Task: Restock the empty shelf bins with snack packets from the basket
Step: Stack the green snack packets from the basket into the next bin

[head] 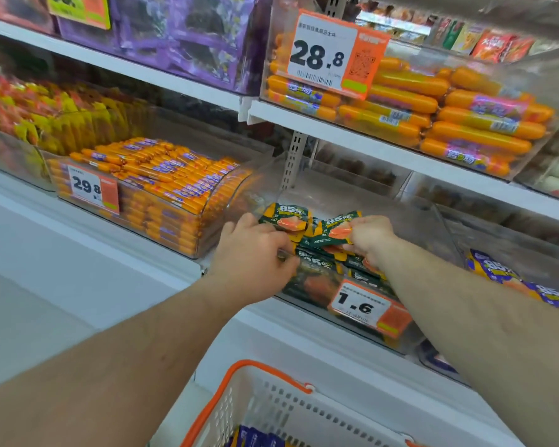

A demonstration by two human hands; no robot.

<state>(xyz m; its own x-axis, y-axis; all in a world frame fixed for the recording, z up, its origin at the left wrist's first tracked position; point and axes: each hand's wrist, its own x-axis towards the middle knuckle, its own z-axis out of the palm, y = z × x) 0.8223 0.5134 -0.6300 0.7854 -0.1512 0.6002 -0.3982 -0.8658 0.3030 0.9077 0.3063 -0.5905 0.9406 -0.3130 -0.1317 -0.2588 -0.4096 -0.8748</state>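
My right hand (pixel 370 235) pinches one green packet (pixel 336 229) over the clear bin (pixel 446 233), while my left hand (pixel 255 250) curls over the bin's near left rim and the green packets (pixel 313 262) heaped inside, apparently to steady and level them. The basket (pixel 271 404) sits near, below, holding purple packets (pixel 255 438). The price tag (pixel 368 308) hides the bin's front, and a full bin of orange sausages (pixel 162 185) crowds the left.

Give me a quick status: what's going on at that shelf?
Left hand and right hand both gripping dark green snack packets over clear plastic bin tagged 1.6. White orange-handled basket below. Nothing blocking.
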